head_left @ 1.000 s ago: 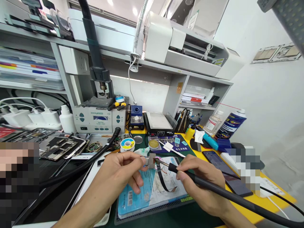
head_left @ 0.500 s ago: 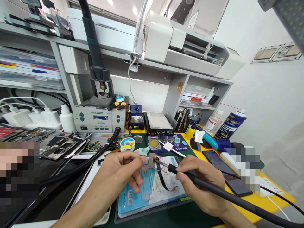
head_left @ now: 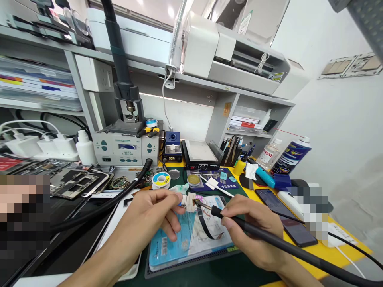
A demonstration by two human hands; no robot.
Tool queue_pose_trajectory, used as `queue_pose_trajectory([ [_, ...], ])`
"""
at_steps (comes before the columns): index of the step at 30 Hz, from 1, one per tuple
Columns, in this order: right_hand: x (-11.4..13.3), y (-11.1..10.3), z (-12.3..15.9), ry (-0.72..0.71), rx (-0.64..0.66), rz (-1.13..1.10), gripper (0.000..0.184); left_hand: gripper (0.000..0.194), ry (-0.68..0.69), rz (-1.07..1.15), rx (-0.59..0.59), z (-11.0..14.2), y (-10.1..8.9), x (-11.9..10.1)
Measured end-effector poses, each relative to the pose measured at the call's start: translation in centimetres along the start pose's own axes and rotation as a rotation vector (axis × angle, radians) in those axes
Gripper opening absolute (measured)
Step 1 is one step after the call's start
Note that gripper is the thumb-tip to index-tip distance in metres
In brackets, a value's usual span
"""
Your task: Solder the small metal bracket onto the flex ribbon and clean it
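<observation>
Between the thumb and fingers of my left hand (head_left: 157,213) is a small silvery metal part (head_left: 189,202), held up above the work mat, with a brownish patch at its right edge. What it is exactly is too small to tell. My right hand (head_left: 254,227) grips a soldering iron (head_left: 236,222) like a pen, with its black handle running off to the lower right. The iron's tip (head_left: 200,202) meets or nearly meets the brownish patch. Below lies a blue and white plastic packet (head_left: 172,247), a black flat cable (head_left: 204,225) on top of it.
Behind my hands stand a solder spool (head_left: 160,180), a round tin of yellowish paste (head_left: 194,180) and a hot-air station (head_left: 125,149). A thick black hose (head_left: 119,201) crosses the tablets on the left. Phones (head_left: 284,217), a spray can (head_left: 290,155) and a bottle (head_left: 269,153) are on the right.
The metal part has tilted slightly in my left fingers and its face looks brighter. The iron's tip has stayed at its right edge. The whole view has shifted a little.
</observation>
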State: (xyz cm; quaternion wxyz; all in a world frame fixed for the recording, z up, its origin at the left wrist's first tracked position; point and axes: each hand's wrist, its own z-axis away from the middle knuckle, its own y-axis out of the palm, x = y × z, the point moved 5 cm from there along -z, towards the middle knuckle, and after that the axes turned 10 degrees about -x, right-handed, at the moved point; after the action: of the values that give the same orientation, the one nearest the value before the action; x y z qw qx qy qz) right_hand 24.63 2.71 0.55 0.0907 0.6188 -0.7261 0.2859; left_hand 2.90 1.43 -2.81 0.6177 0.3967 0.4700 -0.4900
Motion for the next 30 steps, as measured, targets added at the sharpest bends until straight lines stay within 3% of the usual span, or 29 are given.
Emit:
queue_pose_trajectory([
  [30,0.16,0.17,0.02,0.016,0.028,-0.012,0.025,0.039,0.054,-0.018,-0.008,0.03,-0.08,-0.21],
])
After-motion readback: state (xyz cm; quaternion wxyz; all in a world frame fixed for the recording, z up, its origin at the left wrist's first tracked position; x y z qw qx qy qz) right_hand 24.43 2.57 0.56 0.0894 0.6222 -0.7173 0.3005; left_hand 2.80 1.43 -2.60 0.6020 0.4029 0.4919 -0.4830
